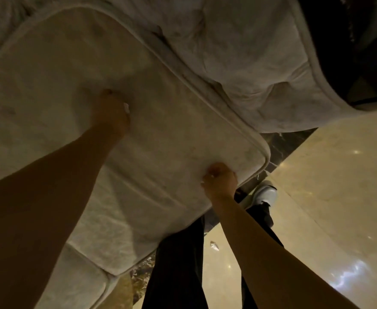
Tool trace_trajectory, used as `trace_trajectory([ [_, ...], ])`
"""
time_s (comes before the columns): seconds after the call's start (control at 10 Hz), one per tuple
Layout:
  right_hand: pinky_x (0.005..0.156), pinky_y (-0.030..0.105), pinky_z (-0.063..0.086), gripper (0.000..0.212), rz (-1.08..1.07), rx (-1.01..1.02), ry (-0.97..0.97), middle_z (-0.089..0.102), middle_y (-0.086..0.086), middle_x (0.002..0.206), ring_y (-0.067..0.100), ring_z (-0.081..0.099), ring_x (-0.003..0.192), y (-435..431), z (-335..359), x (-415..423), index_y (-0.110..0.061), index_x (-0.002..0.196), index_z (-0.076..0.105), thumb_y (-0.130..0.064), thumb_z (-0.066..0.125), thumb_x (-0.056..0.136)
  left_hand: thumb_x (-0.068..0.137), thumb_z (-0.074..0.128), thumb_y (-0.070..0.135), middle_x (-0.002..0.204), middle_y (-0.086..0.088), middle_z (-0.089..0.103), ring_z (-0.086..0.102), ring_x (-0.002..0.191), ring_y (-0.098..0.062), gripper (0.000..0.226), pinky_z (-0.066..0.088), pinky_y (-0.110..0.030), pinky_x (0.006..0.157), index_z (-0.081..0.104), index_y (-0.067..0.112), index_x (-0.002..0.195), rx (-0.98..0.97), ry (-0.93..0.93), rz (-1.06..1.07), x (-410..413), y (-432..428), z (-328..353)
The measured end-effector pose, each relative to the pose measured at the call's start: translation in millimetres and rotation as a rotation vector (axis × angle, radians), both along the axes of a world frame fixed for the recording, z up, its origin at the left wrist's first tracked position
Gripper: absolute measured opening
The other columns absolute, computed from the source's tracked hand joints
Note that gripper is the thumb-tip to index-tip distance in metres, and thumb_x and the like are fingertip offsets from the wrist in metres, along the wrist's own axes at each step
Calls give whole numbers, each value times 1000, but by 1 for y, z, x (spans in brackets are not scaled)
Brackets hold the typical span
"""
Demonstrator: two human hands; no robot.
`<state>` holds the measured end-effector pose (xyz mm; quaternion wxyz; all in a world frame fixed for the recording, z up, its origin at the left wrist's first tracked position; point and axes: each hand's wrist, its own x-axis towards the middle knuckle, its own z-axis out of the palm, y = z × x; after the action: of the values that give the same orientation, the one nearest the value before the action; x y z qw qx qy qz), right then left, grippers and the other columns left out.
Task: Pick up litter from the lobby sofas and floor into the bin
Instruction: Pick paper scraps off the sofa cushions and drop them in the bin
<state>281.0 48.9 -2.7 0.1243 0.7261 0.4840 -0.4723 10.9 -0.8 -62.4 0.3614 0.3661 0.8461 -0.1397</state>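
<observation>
Head view, dim, tilted: 2 bare hands on 1 pale seat cushion of a sofa. Left hand presses down mid-cushion; its fingers dig into the fabric, mostly buried, so can't tell how wide they spread. A small white bit shows at the knuckle side of those fingers; too blurred to say if it's litter or a nail. Right hand grips the cushion's near corner edge, fingers curled tight round the piping, fingertips hidden under the edge. 1 more cushion lies below the left forearm, cut off by the frame. Beyond the left fingers: rumpled sofa back, top cut off. Below the right fingers: 2 dark trouser legs, 1 white shoe. On the glossy floor, 1 small crumpled scrap lies between the legs, well below the right fingers, hard to make out. No bin visible.
</observation>
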Motion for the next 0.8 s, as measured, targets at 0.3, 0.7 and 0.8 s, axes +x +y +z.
trace_trajectory([
  [0.3, 74, 41, 60, 21, 110, -105, 230, 71, 4, 82, 23, 70, 80, 55, 110, 57, -22, 69, 62, -3, 69, 72, 82, 49, 10, 96, -19, 56, 56, 89, -35, 11, 43, -37, 72, 55, 3, 87, 222, -86, 164, 169, 30, 179],
  [0.7, 72, 35, 56, 23, 381, 233, 242, 70, 12, 84, 25, 66, 76, 206, 331, 283, -7, 77, 67, -14, 51, 90, 88, 52, 21, 117, -13, 57, 54, 108, -30, 27, 44, -38, 89, 57, 12, 113, 507, -13, 86, 414, 169, 382],
  [0.8, 61, 29, 48, 25, 353, 356, 239, 64, 6, 73, 20, 59, 66, 252, 367, 322, -14, 67, 60, -12, 51, 91, 86, 53, 17, 105, -12, 59, 57, 100, -30, 13, 47, -41, 88, 57, 11, 97, 603, -68, -17, 447, 213, 407],
])
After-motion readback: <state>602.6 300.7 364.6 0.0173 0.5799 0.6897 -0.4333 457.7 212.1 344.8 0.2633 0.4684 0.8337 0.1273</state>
